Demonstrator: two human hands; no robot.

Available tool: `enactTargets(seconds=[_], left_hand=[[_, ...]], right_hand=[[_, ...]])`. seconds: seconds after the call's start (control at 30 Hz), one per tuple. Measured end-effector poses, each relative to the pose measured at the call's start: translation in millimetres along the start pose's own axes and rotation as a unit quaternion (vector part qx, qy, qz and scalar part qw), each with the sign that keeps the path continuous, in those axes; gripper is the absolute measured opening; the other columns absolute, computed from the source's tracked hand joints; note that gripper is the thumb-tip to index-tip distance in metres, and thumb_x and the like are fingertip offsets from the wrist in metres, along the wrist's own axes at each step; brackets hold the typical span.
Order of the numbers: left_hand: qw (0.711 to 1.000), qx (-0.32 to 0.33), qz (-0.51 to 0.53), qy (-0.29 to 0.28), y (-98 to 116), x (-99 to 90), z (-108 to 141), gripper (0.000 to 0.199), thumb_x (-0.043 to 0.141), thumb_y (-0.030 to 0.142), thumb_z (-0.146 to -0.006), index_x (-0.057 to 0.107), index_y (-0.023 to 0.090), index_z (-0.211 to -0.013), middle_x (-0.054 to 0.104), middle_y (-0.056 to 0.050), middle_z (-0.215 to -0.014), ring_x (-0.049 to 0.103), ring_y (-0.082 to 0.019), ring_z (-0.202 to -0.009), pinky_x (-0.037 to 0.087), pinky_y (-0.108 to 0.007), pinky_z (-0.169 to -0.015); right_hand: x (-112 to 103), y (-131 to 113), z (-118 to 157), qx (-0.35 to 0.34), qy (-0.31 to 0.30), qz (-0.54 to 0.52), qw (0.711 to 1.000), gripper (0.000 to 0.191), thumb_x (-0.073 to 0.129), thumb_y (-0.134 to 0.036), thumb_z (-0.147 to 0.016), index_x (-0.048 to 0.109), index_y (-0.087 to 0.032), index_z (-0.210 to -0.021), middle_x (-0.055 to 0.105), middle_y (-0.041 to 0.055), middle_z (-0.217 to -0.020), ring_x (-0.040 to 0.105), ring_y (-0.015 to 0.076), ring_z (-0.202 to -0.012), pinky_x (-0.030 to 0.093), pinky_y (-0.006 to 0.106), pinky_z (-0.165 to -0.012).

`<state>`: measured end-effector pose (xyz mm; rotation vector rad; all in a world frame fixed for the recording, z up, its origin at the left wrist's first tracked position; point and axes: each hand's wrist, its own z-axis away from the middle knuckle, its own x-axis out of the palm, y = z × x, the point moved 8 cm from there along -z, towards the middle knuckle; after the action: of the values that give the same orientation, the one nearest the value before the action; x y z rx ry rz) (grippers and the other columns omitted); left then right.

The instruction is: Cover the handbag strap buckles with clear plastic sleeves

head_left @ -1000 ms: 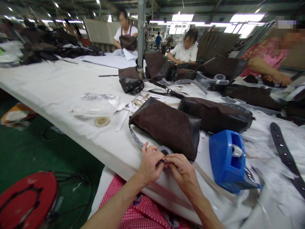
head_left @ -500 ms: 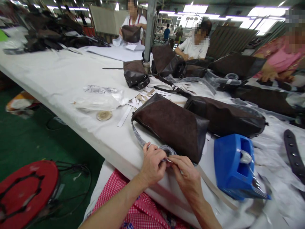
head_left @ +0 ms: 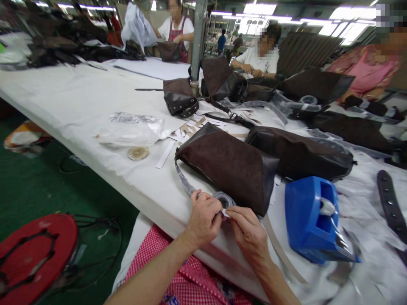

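Note:
A dark brown bag with black leather ends lies on its side at the table's front edge. Its strap, wrapped in clear plastic, runs from the left end towards me and loops in front of the bag. My left hand is closed on this wrapped strap near the loop. Close beside it, my right hand pinches a small white strip between thumb and fingers, against the strap. The fingers partly hide where strip and strap meet.
A blue tape dispenser stands right of my hands. Another brown bag lies behind. Paper strips, a tape roll and a plastic bag lie on the white table. Co-workers sit or stand across it.
My hands stay almost in place; more of the small white strip shows between them. Across the table, a co-worker now holds up a white plastic sheet or bag beside a brown bag.

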<state>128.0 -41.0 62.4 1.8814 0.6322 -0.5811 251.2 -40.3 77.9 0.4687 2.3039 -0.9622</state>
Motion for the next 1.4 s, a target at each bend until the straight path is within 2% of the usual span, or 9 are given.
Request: enactTargets(seconds=[0.17,0.27,0.4,0.73,0.87,0.97,1.1,1.2,1.4], left_hand=[[1.0,0.004,0.005,0.0,0,1.2,0,0.01,0.048,0.014,-0.077,0.054,0.022,-0.075,0.063,0.001,-0.078,0.049,-0.02,-0.086,0.024,-0.046,-0.101],[1.0,0.01,0.0,0.006,0,0.7,1,0.01,0.048,0.014,-0.078,0.054,0.022,-0.077,0.063,0.001,-0.08,0.049,-0.02,-0.086,0.025,-0.046,-0.1],[1.0,0.013,-0.008,0.003,-1,2.0,1,0.01,0.048,0.015,-0.08,0.054,0.022,-0.077,0.064,0.0,-0.083,0.048,-0.02,-0.088,0.025,-0.046,-0.1],[1.0,0.026,-0.012,0.0,-1,1.7,0,0.009,0.049,0.014,-0.078,0.054,0.021,-0.08,0.062,-0.001,-0.081,0.048,-0.021,-0.088,0.028,-0.045,-0.095],[1.0,0.017,-0.001,0.009,2,-1.9,-2,0.014,0.051,0.013,-0.075,0.056,0.021,-0.086,0.064,-0.001,-0.084,0.05,-0.021,-0.088,0.027,-0.045,-0.095],[1.0,0.0,0.01,0.011,3,-4.1,-3,0.012,0.055,0.015,-0.076,0.057,0.021,-0.086,0.064,0.0,-0.084,0.05,-0.021,-0.088,0.028,-0.043,-0.093],[1.0,-0.004,0.022,0.007,3,-5.5,-4,0.004,0.056,0.019,-0.079,0.059,0.021,-0.082,0.064,0.001,-0.081,0.05,-0.02,-0.087,0.027,-0.043,-0.095],[1.0,0.005,0.018,-0.003,3,-5.5,-4,0.006,0.055,0.017,-0.079,0.059,0.021,-0.082,0.064,0.001,-0.081,0.051,-0.02,-0.088,0.023,-0.045,-0.1],[1.0,0.014,0.011,-0.021,1,-3.7,1,0.01,0.054,0.018,-0.08,0.057,0.023,-0.088,0.065,0.002,-0.089,0.05,-0.019,-0.092,0.016,-0.046,-0.106]], right_hand=[[1,7,-15,0.051,-0.143,-0.089,0.984,0.024,0.045,-0.022,-0.094,0.069,-0.023,-0.098,0.067,0.0055,-0.097,0.063,0.0174,-0.091,0.053,0.029,-0.08],[7,15,-22,0.104,-0.208,-0.139,0.963,0.027,0.042,-0.024,-0.096,0.068,-0.021,-0.088,0.066,0.0033,-0.09,0.063,0.0149,-0.085,0.05,0.026,-0.076],[12,28,-29,0.142,-0.208,-0.143,0.957,0.019,0.056,-0.023,-0.087,0.062,-0.02,-0.07,0.063,0.0003,-0.075,0.059,0.0143,-0.072,0.047,0.027,-0.069],[19,29,-38,0.141,-0.269,-0.131,0.944,0.016,0.056,-0.016,-0.081,0.061,-0.019,-0.066,0.058,-0.0015,-0.071,0.056,0.0117,-0.067,0.044,0.023,-0.062],[16,31,-30,0.168,-0.284,-0.191,0.924,0.009,0.06,-0.024,-0.083,0.066,-0.02,-0.089,0.065,0.0003,-0.083,0.06,0.014,-0.077,0.048,0.025,-0.068],[13,32,-23,0.169,-0.257,-0.187,0.933,0.036,0.072,-0.027,-0.076,0.062,-0.02,-0.11,0.066,0.0029,-0.095,0.061,0.0156,-0.081,0.049,0.025,-0.065],[6,24,-26,0.098,-0.17,-0.117,0.974,0.008,0.061,-0.019,-0.084,0.068,-0.02,-0.088,0.065,0.004,-0.092,0.061,0.0155,-0.085,0.048,0.027,-0.077],[8,16,-26,0.056,-0.16,-0.097,0.981,0.015,0.057,-0.013,-0.085,0.068,-0.022,-0.082,0.064,0.0033,-0.088,0.062,0.0148,-0.082,0.049,0.025,-0.074],[4,6,-19,-0.024,-0.107,-0.057,0.992,0.021,0.047,-0.01,-0.09,0.065,-0.022,-0.091,0.065,0.0053,-0.091,0.061,0.016,-0.087,0.052,0.027,-0.076]])
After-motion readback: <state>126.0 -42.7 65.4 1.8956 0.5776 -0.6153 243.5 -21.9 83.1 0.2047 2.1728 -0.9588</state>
